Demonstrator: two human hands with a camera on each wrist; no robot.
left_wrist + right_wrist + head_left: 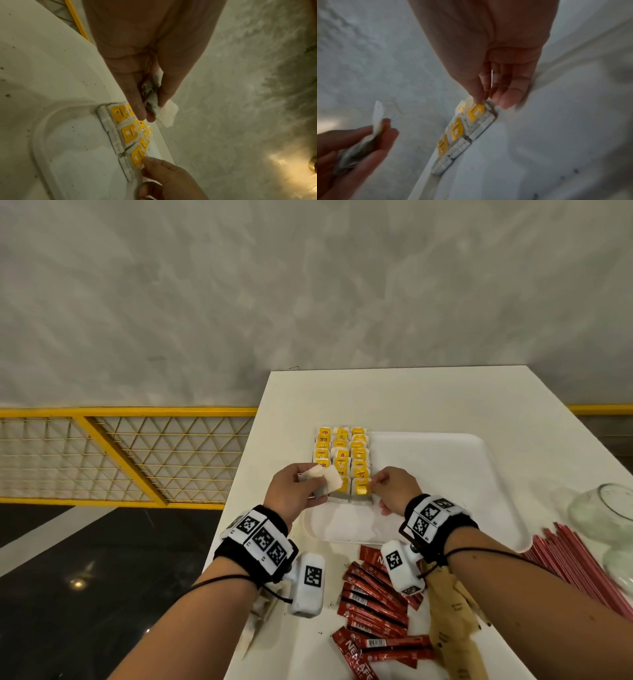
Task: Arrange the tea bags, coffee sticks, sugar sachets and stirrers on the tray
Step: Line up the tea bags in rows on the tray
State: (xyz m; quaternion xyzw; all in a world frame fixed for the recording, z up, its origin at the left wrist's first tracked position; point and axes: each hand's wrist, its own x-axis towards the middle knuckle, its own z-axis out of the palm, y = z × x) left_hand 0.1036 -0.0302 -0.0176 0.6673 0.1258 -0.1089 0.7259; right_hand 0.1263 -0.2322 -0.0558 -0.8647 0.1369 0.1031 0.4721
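Tea bags with yellow tags lie in three columns at the left end of the white tray. My left hand hovers over the left column and grips a small bundle of tea bags; in the left wrist view the bundle sticks out past the fingers. My right hand pinches the nearest tea bag of the right column at its top edge. In the right wrist view its thumb and forefinger meet on that bag's tag.
Red coffee sticks lie loose in front of the tray, brown sugar sachets to their right. Red stirrers and a glass jar sit at the right edge. More tea bags lie under my left forearm.
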